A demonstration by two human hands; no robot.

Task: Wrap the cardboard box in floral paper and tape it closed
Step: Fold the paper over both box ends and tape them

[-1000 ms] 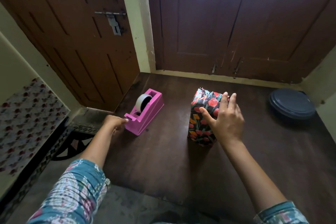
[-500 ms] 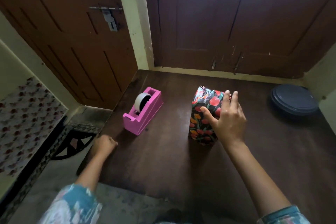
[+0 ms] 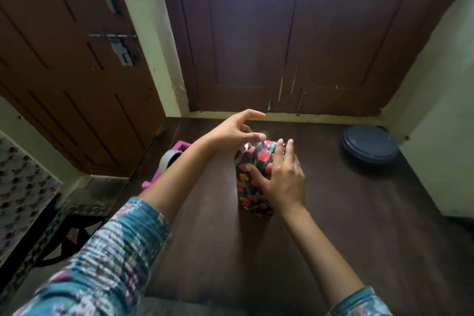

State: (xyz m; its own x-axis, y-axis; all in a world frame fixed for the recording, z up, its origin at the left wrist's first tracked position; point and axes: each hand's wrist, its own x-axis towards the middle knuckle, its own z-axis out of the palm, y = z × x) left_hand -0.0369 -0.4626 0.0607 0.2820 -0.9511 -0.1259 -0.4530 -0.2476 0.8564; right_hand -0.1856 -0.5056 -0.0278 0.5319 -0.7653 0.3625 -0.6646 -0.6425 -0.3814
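The box, covered in dark floral paper, stands on the dark wooden table. My right hand presses flat on its near top and right side, fingers straight, thumb along the front face. My left hand hovers over the far top end of the box. Its thumb and a finger pinch a small, blurred piece of clear tape, and the index finger sticks out. The pink tape dispenser sits to the left, partly hidden behind my left forearm.
A round dark blue lid lies at the table's far right corner. Brown doors stand close behind the table, and a wall borders its right side. A patterned bench sits lower left, off the table.
My left hand came away from the dispenser, drew back to the table edge, then swung up and right to the box's top. My right hand stayed on the box. The camera tilted up.
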